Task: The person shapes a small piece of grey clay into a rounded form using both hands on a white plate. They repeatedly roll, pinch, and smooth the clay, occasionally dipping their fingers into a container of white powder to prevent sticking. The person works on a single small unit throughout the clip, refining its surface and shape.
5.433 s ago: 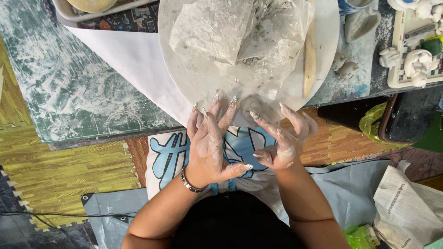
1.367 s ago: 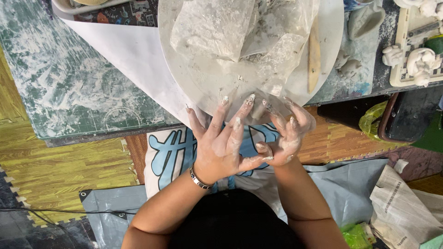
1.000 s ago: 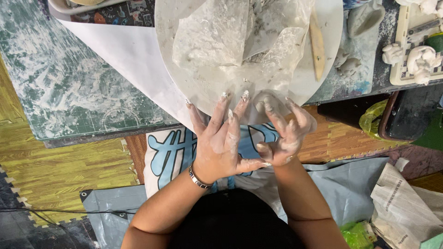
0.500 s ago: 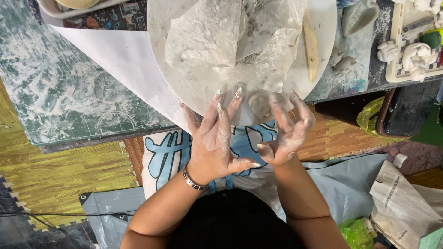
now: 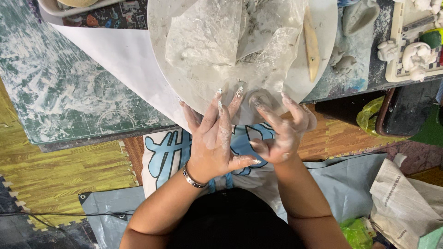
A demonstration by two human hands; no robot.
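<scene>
Both hands are caked in pale clay here. The left hand (image 5: 213,140) lies flat with its fingers (image 5: 224,121) stretched out and slightly spread, tips resting on the near edge of the big round board (image 5: 325,27), not gripping anything. The right hand (image 5: 281,133) is curled, fingers (image 5: 267,113) bent and pinching at a small round lump of clay (image 5: 259,97) that sits right at the board's near rim, between the two hands. Farther back on the board there's a crumpled sheet of clear plastic (image 5: 230,39) over more clay, and a wooden stick tool (image 5: 312,44) lying beside it to the right. The board sits on a messy tabletop (image 5: 60,87) smeared with white, with a sheet of white paper (image 5: 120,50) tucked under its left side.
</scene>
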